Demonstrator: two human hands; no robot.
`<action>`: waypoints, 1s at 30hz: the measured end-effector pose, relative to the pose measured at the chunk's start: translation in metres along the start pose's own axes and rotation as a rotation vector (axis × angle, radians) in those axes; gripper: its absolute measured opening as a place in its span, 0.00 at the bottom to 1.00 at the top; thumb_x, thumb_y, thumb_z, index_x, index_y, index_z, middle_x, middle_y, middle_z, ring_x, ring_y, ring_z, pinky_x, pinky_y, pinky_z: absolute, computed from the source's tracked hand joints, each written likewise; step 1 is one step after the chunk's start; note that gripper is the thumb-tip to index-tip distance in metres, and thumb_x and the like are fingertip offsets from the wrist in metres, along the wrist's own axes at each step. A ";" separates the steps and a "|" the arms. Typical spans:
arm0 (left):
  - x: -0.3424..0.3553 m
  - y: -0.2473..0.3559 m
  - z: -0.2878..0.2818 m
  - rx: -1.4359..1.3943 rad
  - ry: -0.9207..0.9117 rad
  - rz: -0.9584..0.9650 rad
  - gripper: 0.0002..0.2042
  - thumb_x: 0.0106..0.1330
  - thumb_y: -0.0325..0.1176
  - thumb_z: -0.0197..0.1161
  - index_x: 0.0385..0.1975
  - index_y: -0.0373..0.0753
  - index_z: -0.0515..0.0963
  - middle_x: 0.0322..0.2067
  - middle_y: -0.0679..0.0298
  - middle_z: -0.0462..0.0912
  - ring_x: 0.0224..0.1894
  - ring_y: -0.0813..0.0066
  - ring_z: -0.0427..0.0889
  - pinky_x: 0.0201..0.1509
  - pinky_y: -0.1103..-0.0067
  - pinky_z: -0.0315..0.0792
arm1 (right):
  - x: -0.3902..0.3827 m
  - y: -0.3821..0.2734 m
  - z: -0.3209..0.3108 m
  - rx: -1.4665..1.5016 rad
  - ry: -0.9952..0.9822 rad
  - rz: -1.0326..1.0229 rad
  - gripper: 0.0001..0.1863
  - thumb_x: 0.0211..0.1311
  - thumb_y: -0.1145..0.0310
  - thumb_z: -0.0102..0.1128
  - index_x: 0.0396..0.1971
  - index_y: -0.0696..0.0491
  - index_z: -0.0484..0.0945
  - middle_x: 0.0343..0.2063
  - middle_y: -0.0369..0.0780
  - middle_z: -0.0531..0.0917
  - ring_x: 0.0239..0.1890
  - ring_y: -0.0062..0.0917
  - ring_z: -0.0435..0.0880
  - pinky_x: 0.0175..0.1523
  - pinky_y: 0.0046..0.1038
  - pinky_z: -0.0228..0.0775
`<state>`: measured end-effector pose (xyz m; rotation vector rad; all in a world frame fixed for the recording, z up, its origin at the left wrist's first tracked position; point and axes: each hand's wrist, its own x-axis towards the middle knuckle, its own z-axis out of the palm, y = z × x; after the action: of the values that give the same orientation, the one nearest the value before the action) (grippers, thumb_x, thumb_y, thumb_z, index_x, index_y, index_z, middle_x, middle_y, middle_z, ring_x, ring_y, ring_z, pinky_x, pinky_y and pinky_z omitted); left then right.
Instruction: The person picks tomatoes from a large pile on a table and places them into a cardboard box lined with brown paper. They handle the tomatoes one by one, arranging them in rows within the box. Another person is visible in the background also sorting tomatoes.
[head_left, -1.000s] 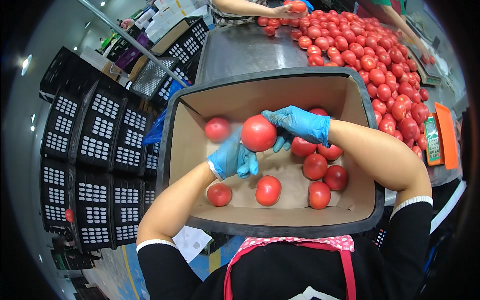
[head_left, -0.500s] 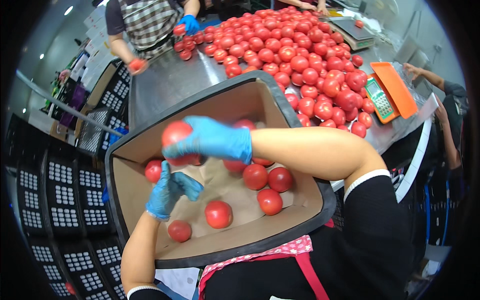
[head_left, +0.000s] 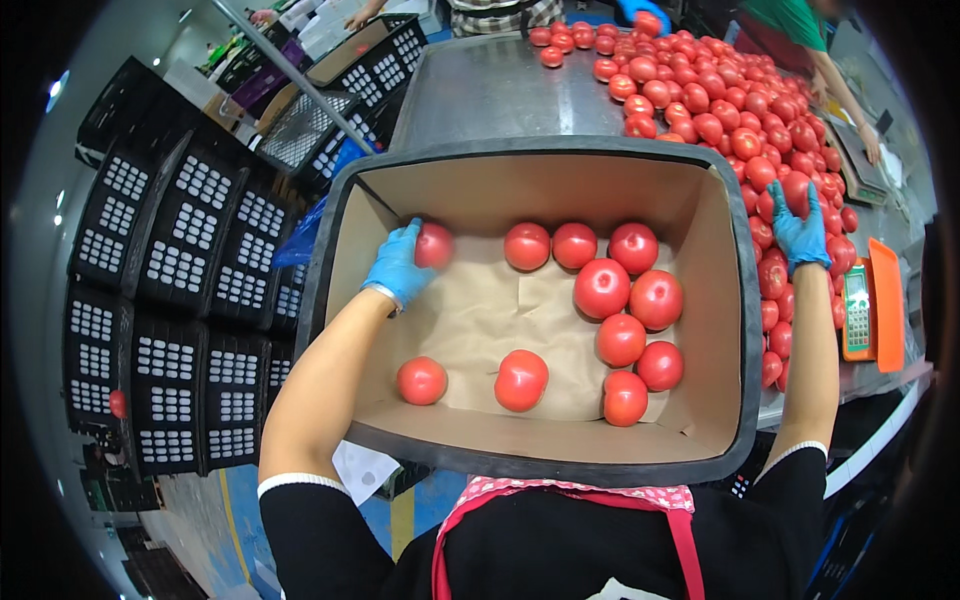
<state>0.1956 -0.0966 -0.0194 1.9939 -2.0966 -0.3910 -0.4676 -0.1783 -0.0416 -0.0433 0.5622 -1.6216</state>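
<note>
My gloved left hand (head_left: pixel 398 262) is closed on a red tomato (head_left: pixel 432 245) at the back left inside a black-rimmed box (head_left: pixel 530 458) lined with brown paper. Several other tomatoes (head_left: pixel 600 289) rest in the box, mostly along the back and right side, with two toward the front. Outside the box to the right, my gloved right hand (head_left: pixel 800 228) reaches into a large tomato pile (head_left: pixel 715 85), its fingers spread around a tomato (head_left: pixel 795 188) and touching it.
The pile lies on a steel table (head_left: pixel 470 85). An orange-cased calculator or scale (head_left: pixel 860 305) is at right, a grey scale (head_left: pixel 850 160) behind it. Stacked black crates (head_left: pixel 175 260) and a metal pole (head_left: pixel 300 85) stand left. Co-workers (head_left: pixel 805 50) are across the table.
My right hand has left the box, where it held a tomato, and moved right to the pile. My left hand has moved up to the back-left tomato. The view has shifted.
</note>
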 end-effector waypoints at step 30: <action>-0.017 0.103 -0.014 -1.558 -0.990 -0.408 0.37 0.62 0.68 0.38 0.53 0.40 0.70 0.34 0.46 0.82 0.16 0.67 0.79 0.11 0.79 0.69 | -0.161 0.264 0.183 -1.857 -1.263 -0.114 0.46 0.57 0.71 0.64 0.70 0.46 0.45 0.57 0.49 0.70 0.56 0.41 0.74 0.56 0.35 0.70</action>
<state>0.1040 -0.0757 0.0290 1.0996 -0.7221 -2.4208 -0.1355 -0.0927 0.0667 -2.2382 0.7926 -0.3712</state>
